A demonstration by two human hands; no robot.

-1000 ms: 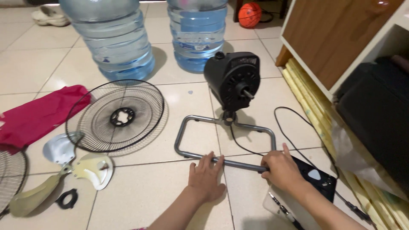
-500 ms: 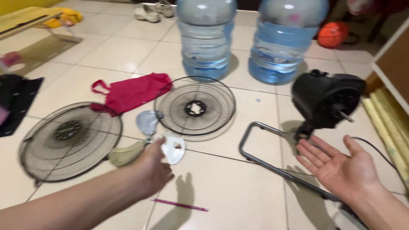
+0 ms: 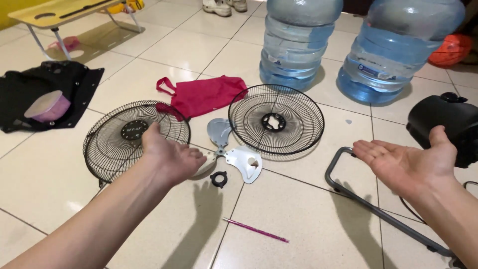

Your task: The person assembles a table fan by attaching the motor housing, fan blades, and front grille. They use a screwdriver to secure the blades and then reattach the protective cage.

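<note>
Presently the left hand (image 3: pixel 167 154) sits at centre-left of the frame, back to the camera, fingers curled loosely downward with nothing in them. It hovers over the near edge of the fan blade (image 3: pixel 234 154), covering one of its lobes; whether skin meets plastic cannot be told.

Fan blade: lies flat on the tiled floor (image 3: pixel 298 209) at frame centre, three pale lobes, hub just right of the fingertips. It extends rightward and upward in the frame from the left hand. A small black ring nut (image 3: pixel 218 178) lies just below the hub.

Right hand (image 3: pixel 406 162): right of frame, palm up, fingers spread, empty. Well apart from the blade, so the left hand is the nearer one. It floats above the grey tube stand (image 3: pixel 348 189), near the black motor housing (image 3: pixel 450 127).

Around: front grille (image 3: pixel 114 147) with round centre badge to the left of the left hand; rear grille (image 3: pixel 294 122) above right of the blade; red cloth bag (image 3: pixel 206 94) between them; thin pink pen (image 3: pixel 256 230) at lower centre.

Packages: two blue water jugs (image 3: pixel 298 42) at the top; the right jug (image 3: pixel 398 50) carries a small pale rectangular label low on its side.
</note>
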